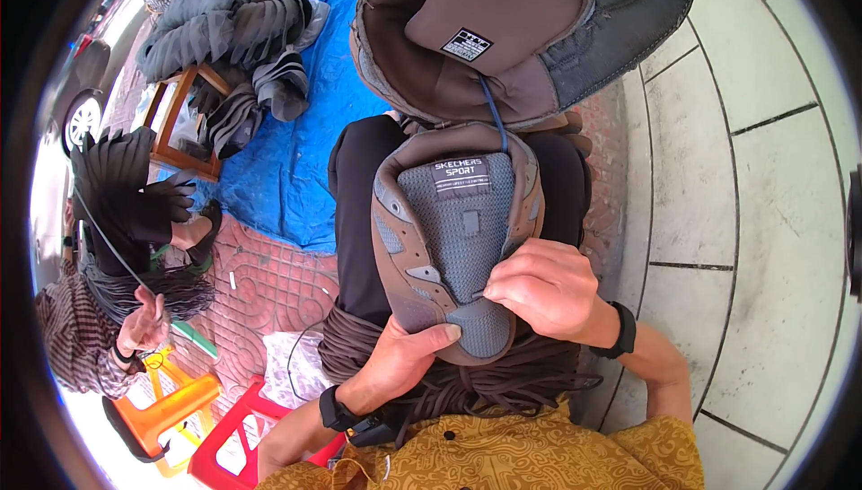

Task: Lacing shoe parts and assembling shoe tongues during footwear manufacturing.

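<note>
A shoe upper (417,275) in brown and grey-blue mesh lies across my lap, its toe toward me and its tongue (462,221) facing up. My left hand (413,351) grips it at the toe, thumb on top and the other fingers hidden beneath. My right hand (548,288) is closed in a pinch over the eyelet edge at the base of the tongue; what its fingertips hold is too small to name. A blue strap (494,113) links this upper to a second, larger-looking upper (503,14) beyond my knees. A thick bundle of brown shoelaces (467,387) lies on my lap.
Stacks of dark shoe uppers (215,28) sit on a blue tarp (278,171), by a wooden frame (184,122). At left, another person's hand (144,321) holds a cord. Orange (171,409) and red plastic stools (224,441) stand near my left arm; pale tiles (709,203) lie right.
</note>
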Demonstrator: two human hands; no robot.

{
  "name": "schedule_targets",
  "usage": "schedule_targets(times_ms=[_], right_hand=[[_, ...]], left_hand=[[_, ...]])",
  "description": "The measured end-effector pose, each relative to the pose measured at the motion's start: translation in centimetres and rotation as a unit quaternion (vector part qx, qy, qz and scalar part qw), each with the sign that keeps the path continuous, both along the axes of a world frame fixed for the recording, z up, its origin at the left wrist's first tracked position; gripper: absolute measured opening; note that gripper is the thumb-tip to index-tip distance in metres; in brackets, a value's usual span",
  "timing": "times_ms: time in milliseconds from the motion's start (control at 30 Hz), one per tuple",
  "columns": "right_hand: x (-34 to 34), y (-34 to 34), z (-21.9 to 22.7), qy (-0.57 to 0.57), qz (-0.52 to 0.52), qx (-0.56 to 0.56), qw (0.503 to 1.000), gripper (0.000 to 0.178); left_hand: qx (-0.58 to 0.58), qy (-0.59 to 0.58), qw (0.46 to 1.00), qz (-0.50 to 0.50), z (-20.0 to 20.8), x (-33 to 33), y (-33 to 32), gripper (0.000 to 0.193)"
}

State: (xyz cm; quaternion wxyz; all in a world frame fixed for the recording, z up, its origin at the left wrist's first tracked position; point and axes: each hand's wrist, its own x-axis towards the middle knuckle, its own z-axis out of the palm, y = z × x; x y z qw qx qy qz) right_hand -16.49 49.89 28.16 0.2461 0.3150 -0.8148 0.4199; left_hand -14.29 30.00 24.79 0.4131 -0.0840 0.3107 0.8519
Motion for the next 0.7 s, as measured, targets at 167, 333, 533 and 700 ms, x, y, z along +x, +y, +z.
schedule_targets(times_ms=[167,333,533,700], right_hand=[[0.9,0.0,0.2,-0.070,-0.002,-0.034,0.997,0.017],[0.2,-0.4,0.7,-0.087,-0.006,-0.041,0.995,0.016],[0.9,0.1,1.4,-0.103,-0.053,0.021,0.993,0.018],[0.9,0.7,1.0,-0.089,-0.039,0.038,0.995,0.020]], left_hand=[[-0.021,0.030,0.999,0.006,0.0,0.2,0.1,0.035],[-0.040,0.054,0.998,-0.012,0.1,-0.1,-0.1,0.035],[-0.035,0.039,0.999,-0.001,0.2,-0.2,-0.1,0.036],[-0.008,0.009,1.000,-0.002,0.3,-0.2,0.1,0.037]])
